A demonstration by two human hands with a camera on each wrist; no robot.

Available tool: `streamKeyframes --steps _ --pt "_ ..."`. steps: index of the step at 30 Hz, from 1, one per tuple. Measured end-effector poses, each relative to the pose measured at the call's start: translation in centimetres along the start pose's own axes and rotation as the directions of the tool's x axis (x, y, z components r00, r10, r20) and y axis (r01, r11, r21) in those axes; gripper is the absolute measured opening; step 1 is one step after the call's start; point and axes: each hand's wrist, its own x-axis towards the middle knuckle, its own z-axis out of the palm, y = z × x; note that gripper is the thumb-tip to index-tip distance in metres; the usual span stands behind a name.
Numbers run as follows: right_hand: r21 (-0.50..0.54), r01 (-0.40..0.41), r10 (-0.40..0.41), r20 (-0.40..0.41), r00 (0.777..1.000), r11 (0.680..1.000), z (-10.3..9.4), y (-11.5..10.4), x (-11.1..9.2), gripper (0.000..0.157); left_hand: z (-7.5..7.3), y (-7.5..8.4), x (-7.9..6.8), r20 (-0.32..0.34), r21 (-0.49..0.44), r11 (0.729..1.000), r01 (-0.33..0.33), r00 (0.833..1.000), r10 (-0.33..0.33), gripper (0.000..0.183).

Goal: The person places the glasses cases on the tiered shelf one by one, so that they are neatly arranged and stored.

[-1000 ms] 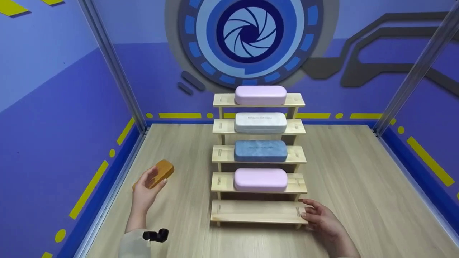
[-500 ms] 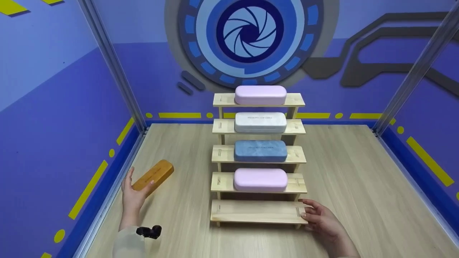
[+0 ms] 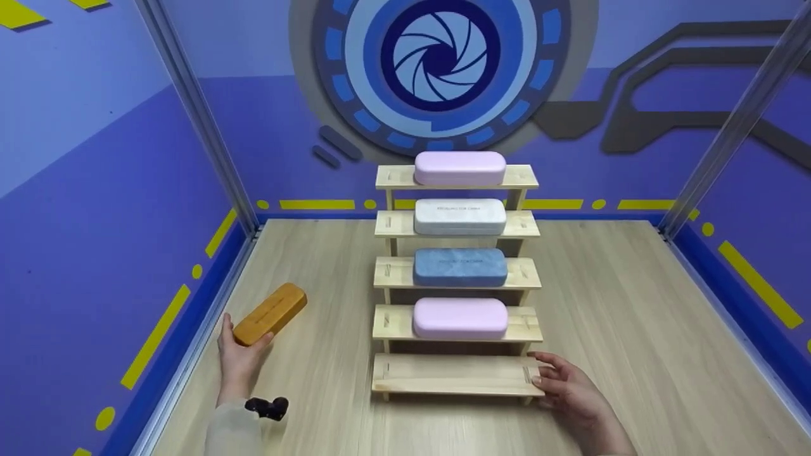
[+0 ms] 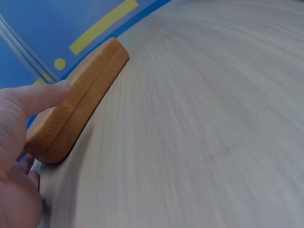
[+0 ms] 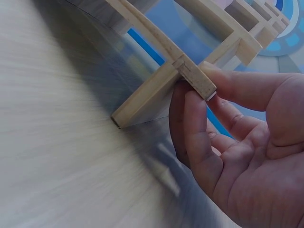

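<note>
My left hand (image 3: pixel 239 362) holds an orange-brown glasses case (image 3: pixel 271 313) by its near end, left of the stand. In the left wrist view the thumb (image 4: pixel 52 95) lies along one side of the case, and other fingers show low at its near end. The right hand (image 3: pixel 573 392) grips the right end of the lowest board of a wooden stepped display stand (image 3: pixel 456 373). Up close, its thumb and fingers pinch that board end (image 5: pixel 194 78) from above and below. The bottom step bears nothing.
Higher steps each carry one glasses case: pink (image 3: pixel 460 318), blue (image 3: pixel 460 266), white (image 3: pixel 460 216) and another pink case (image 3: pixel 460 168) at the top. Purple-blue panels (image 3: pixel 114 253) wall the wood-grain table (image 3: pixel 621 304) at the back and sides.
My left hand has slid back from over the middle of the orange-brown case to its near end, opening wider and then closing in. The case and the right hand stay in place.
</note>
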Motion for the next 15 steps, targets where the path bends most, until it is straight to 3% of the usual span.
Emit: streamKeyframes --steps 5,12,15 --pt "0.033 0.015 -0.015 0.005 1.0 0.999 0.02 0.09 -0.05 0.065 0.27 0.12 0.29 0.003 0.032 0.999 -0.013 1.0 0.013 0.112" --pt "0.045 0.018 -0.018 0.006 1.0 0.999 0.06 0.17 -0.08 0.062 0.3 -0.07 0.7 -0.051 0.171 0.985 -0.023 0.998 0.033 0.107" --pt "0.051 0.023 -0.023 0.009 1.0 0.998 0.08 0.16 -0.11 0.06 0.31 -0.25 0.71 -0.063 0.174 0.984 -0.025 0.997 0.037 0.106"
